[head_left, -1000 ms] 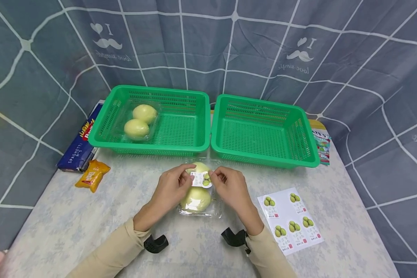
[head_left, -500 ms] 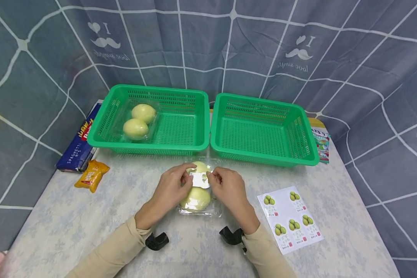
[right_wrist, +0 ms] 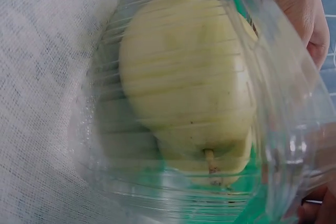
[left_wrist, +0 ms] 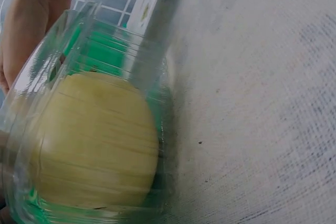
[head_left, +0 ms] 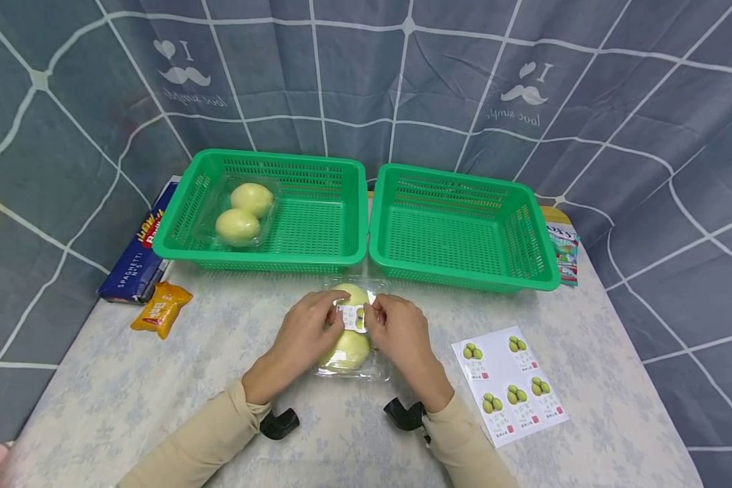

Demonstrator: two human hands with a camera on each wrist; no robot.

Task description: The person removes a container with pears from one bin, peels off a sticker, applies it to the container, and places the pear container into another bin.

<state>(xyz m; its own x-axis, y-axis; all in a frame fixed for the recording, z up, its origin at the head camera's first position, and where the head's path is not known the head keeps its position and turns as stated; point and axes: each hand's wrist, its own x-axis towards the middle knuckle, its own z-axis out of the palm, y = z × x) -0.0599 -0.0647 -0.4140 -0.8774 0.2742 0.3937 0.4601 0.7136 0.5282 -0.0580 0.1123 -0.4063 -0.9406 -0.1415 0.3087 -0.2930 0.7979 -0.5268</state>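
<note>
A clear plastic clamshell box (head_left: 375, 369) with two pale yellow-green pears (head_left: 346, 350) lies on the table between the hands. A small white sticker label (head_left: 349, 317), printed with green fruit and writing, is over the middle of its lid. My left hand (head_left: 305, 329) pinches the label's left end, its index finger reaching above it. At the right end, the fingertips of my right hand (head_left: 400, 332) hold the label. Whether the label touches the lid cannot be told. The wrist views show a pear (left_wrist: 97, 140) and a stemmed pear (right_wrist: 184, 72) through the ribbed box walls.
Two green baskets (head_left: 268, 259) stand side by side behind the box; the left one holds another box of pears (head_left: 238, 226). On the right lies a label sheet (head_left: 511, 386). A blue spaghetti box (head_left: 131, 271), an orange packet (head_left: 161, 310) and a candy bag (head_left: 566, 254) are at the sides.
My left hand has shifted slightly right, and the label's left end has moved with it. The label first tilted, then turned back face up. My right hand has barely moved.
</note>
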